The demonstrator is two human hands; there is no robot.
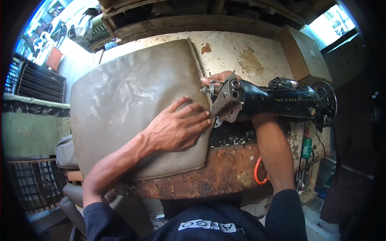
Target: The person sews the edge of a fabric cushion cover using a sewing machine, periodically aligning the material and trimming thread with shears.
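Observation:
A large grey-brown padded leatherette piece [128, 100], with a piped seam along its right side, lies under the head of a black sewing machine [269, 102]. My left hand [177, 124] lies on the piece beside the needle area, fingers apart and slightly bent, tips by the seam. My right arm passes beneath the machine's arm, and my right hand [217, 77] shows behind the machine head at the piece's seamed edge. Its fingers are partly hidden by the machine, so I cannot tell their grip.
The rusty bench edge [229, 164] holds orange-handled scissors [257, 172] and a small green bottle [307, 146] at right. A cardboard box [301, 52] stands behind the machine. Wooden shelving [197, 24] runs along the back; a dark metal grille [40, 76] is at left.

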